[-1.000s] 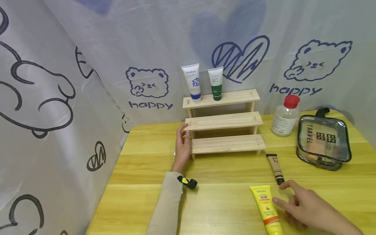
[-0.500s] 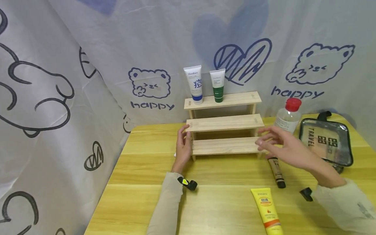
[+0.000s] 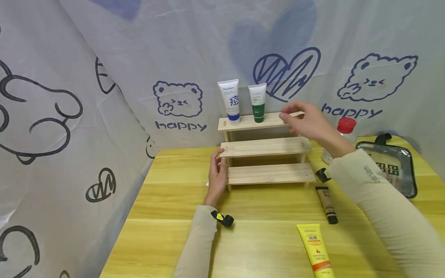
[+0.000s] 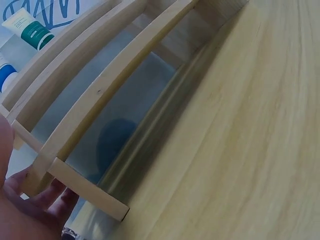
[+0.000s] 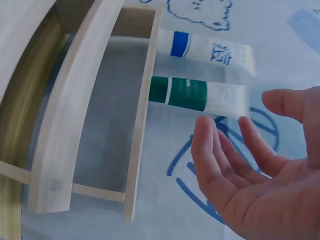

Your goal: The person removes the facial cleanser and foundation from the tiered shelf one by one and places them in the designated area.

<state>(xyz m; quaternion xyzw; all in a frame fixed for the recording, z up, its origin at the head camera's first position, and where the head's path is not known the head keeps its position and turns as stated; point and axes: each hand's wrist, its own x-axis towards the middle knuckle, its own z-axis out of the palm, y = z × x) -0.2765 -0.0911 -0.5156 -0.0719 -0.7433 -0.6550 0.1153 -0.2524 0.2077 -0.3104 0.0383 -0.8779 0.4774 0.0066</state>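
A three-tier wooden display shelf [image 3: 265, 146] stands at the back of the table. My left hand [image 3: 217, 177] grips its left end; in the left wrist view, the fingers [image 4: 55, 197] curl round the end of the bottom tier. On the top tier a white tube with a blue cap [image 3: 230, 100] and a white-and-green tube [image 3: 258, 102] stand upright on their caps. Reaching over the shelf's right side, my right hand [image 3: 309, 119] holds nothing. From the right wrist, its loosely bent fingers [image 5: 204, 150] show close to the white-and-green tube, with a gap between thumb and fingertips.
A yellow tube [image 3: 315, 249] and a beige tube with a black cap [image 3: 326, 204] lie on the table [image 3: 167, 235], right of centre. Partly behind my right arm are a clear bottle with a red cap [image 3: 346, 125] and a transparent travel pouch [image 3: 399, 166]. A printed curtain [image 3: 121, 38] hangs behind.
My right hand has risen from beside the yellow tube, past the shelf's right end, up to the top tier. The left hand keeps its hold, and the tubes stay where they were.
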